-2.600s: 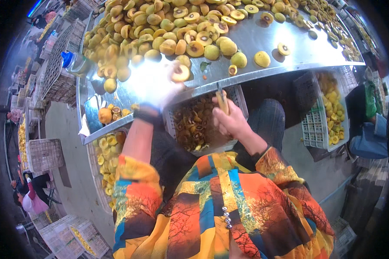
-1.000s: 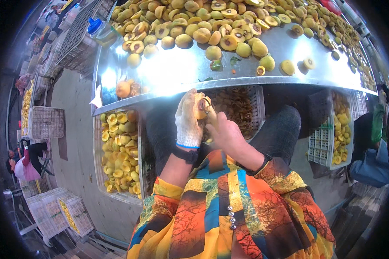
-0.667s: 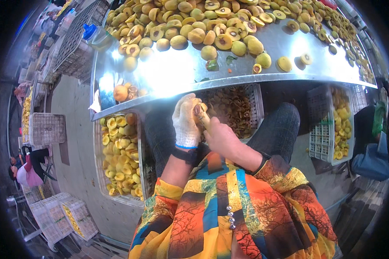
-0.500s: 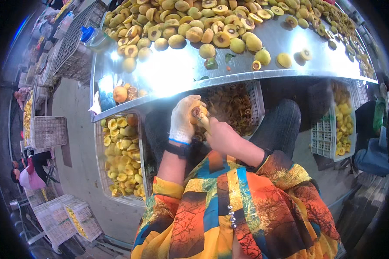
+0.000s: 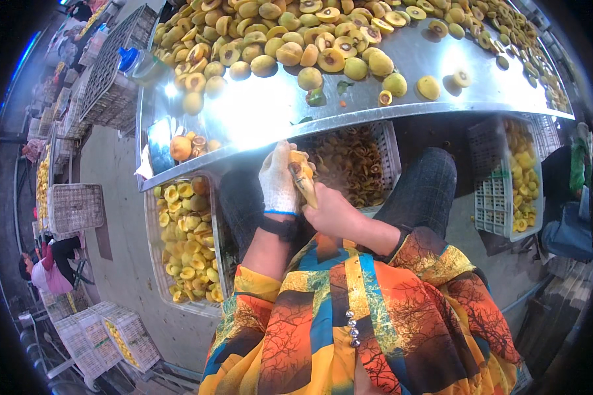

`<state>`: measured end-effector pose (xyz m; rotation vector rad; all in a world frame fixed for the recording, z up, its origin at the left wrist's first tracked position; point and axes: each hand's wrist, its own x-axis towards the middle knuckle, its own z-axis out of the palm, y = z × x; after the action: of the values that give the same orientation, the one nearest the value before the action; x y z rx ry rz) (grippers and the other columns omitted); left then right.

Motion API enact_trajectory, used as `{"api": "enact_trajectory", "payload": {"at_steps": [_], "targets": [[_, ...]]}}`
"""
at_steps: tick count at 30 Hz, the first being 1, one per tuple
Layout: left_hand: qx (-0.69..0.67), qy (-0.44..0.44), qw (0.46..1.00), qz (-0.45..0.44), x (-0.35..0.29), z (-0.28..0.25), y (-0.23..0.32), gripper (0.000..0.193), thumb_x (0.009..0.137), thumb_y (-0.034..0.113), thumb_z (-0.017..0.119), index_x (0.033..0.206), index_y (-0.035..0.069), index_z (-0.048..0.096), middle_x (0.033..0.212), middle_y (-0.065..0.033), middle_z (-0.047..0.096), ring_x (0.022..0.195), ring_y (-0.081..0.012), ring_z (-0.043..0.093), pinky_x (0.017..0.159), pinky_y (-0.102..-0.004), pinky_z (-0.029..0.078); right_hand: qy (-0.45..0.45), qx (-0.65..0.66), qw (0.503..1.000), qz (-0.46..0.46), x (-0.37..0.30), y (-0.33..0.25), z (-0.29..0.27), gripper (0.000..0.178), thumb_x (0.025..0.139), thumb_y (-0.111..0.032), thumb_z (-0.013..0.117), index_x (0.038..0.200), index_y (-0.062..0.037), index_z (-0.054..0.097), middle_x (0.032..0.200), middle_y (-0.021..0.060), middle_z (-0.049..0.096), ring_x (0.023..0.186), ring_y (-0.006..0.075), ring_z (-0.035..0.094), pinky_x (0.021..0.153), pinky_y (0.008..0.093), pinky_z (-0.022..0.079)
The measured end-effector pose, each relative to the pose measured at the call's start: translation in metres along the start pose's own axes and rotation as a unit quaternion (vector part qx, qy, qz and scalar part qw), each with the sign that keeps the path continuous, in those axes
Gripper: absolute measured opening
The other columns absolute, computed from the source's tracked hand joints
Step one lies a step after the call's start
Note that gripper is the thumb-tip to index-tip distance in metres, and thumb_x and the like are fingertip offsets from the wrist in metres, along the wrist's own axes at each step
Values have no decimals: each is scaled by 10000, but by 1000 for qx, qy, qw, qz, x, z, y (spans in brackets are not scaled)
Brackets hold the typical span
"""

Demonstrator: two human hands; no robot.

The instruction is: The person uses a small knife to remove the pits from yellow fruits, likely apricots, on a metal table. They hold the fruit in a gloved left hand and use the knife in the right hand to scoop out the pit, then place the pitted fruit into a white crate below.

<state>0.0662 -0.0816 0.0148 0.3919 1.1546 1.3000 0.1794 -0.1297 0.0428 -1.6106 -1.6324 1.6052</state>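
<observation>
Just below the table's near edge, my left hand (image 5: pixel 276 182), in a white knit glove, is closed around a yellow peach half (image 5: pixel 300 159). My right hand (image 5: pixel 332 210) is bare and grips the pale handle of a small pitting tool (image 5: pixel 306 188). The tool's metal end is against the cut face of the peach; its tip is hard to make out. Beyond my hands, a crate (image 5: pixel 391 153) of brown pits and scraps sits between my knees. A heap of halved peaches (image 5: pixel 277 49) covers the far part of the metal table (image 5: pixel 375 105).
A crate (image 5: pixel 153 263) of yellow peach halves stands at my left, another (image 5: pixel 491 204) at my right. On the table's left lie a blue-capped clear bottle (image 5: pixel 145 67) and a few peach pieces (image 5: pixel 181 147). At far left, a person (image 5: pixel 54 266) sits near stacked crates (image 5: pixel 76 207).
The tool and my right hand have shifted slightly left and tilted more steeply against the peach half. A dark round piece now shows at the top of the left crate.
</observation>
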Motion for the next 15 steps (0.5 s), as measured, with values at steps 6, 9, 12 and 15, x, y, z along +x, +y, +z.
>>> {"api": "enact_trajectory", "payload": {"at_steps": [6, 9, 12, 15], "targets": [[81, -28, 996, 11, 6, 2, -4, 265, 872, 268, 569, 872, 3, 580, 681, -135, 613, 484, -205, 574, 440, -285, 468, -92, 155, 980, 82, 3, 1, -11, 171, 802, -125, 528, 875, 5, 445, 640, 84, 526, 439, 190, 506, 412, 304, 424], [68, -63, 994, -52, 6, 3, 2, 269, 873, 292, 561, 886, 24, 574, 699, -130, 615, 504, -205, 584, 435, -282, 468, -158, 244, 950, 115, -4, -7, -20, 102, 830, -114, 523, 865, -54, 448, 589, 0, 435, 398, 94, 407, 353, 256, 344], [-1, -104, 990, -90, 4, 4, 8, 293, 880, 334, 535, 919, 44, 549, 735, -124, 617, 527, -205, 588, 434, -279, 467, -270, 400, 865, 138, 5, 11, -21, 121, 864, -140, 522, 927, -72, 444, 560, -27, 399, 372, 54, 353, 334, 231, 290], [-72, -72, 991, -85, 5, 2, 13, 301, 885, 358, 509, 947, 64, 520, 758, -114, 614, 561, -196, 587, 432, -275, 463, -411, 497, 759, 87, 25, 32, -27, 124, 877, -161, 544, 930, -100, 449, 549, -36, 393, 366, 32, 337, 339, 217, 288]]}}
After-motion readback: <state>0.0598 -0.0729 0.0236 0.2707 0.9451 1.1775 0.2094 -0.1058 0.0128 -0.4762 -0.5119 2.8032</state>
